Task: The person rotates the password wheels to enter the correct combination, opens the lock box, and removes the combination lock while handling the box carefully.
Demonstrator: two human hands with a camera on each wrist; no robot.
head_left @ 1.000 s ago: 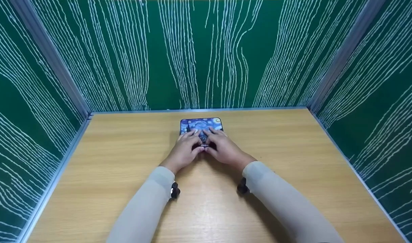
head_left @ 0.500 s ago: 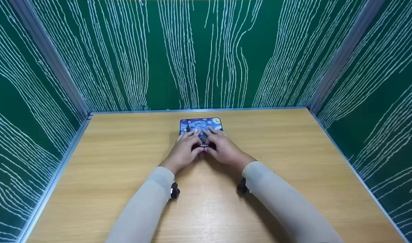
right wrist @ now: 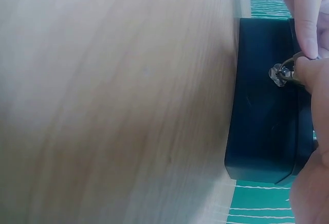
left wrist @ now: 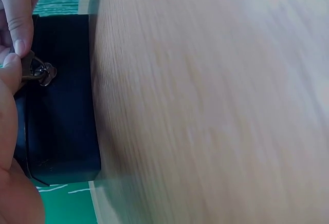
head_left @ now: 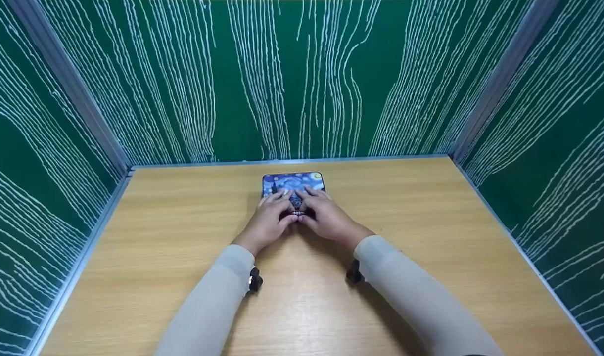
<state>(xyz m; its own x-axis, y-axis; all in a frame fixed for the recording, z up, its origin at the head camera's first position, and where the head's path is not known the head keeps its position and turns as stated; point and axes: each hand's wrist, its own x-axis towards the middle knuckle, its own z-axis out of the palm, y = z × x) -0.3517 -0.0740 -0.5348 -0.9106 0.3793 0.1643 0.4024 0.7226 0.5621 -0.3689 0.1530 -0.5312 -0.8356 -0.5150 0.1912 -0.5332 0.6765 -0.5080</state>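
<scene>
A small dark tin box (left wrist: 61, 126) stands on the table, its lid (head_left: 293, 180) printed with a blue and yellow swirling night-sky picture. On its front is a metal latch with a wire loop and a round catch (right wrist: 278, 75). My left hand (head_left: 269, 221) lies over the lid's left side, its thumb tip at the latch. From the right, my right hand (head_left: 330, 220) mirrors it, both thumbs meeting at the front middle. Several fingers of each hand rest on the lid. Both hands pinch the latch lever, which their fingertips mostly hide.
A wooden table (head_left: 297, 306) reaches back to a metal edge strip. Green panels (head_left: 237, 113) with white wavy lines enclose the back and both sides. A dark device (head_left: 255, 280) sits under the left sleeve, another dark device (head_left: 354, 273) under the right.
The head view has shifted very slightly. Both hands and the box stay in the same place, with no clear movement.
</scene>
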